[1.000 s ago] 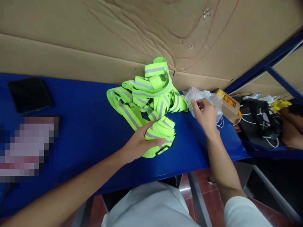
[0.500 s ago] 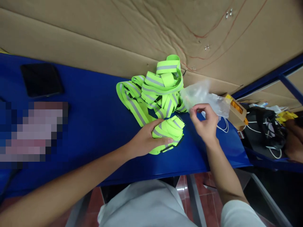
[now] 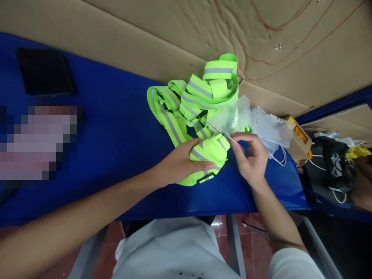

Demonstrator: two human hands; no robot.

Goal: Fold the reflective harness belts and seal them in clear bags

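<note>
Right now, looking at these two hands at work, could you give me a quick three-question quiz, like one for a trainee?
1. Which hand grips the rolled strap?
2. True or false: the clear bag pinched by the right hand contains the rolled strap.
3. The flat black object lies: (a) on the floor, (b) on the blue table, (c) in a carton.

Key:
1. The left hand.
2. False; the rolled strap is outside it.
3. b

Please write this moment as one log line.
left grip: holds bundled green strap; right grip: holds clear bag; behind: loose green straps
</note>
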